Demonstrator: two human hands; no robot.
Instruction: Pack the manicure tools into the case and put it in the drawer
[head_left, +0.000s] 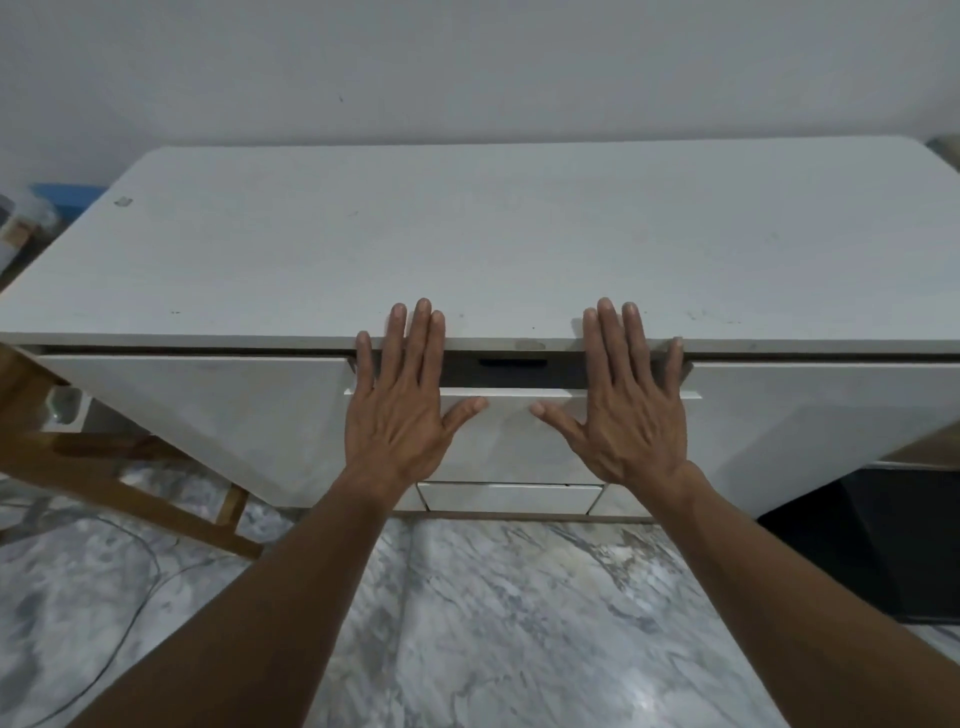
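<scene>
text: none legible | labels: none | numbers: none

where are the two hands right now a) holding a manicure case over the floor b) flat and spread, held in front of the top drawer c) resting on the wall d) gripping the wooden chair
b: the left hand and right hand are flat with fingers spread over the top drawer front, holding nothing; no case is in view.
</scene>
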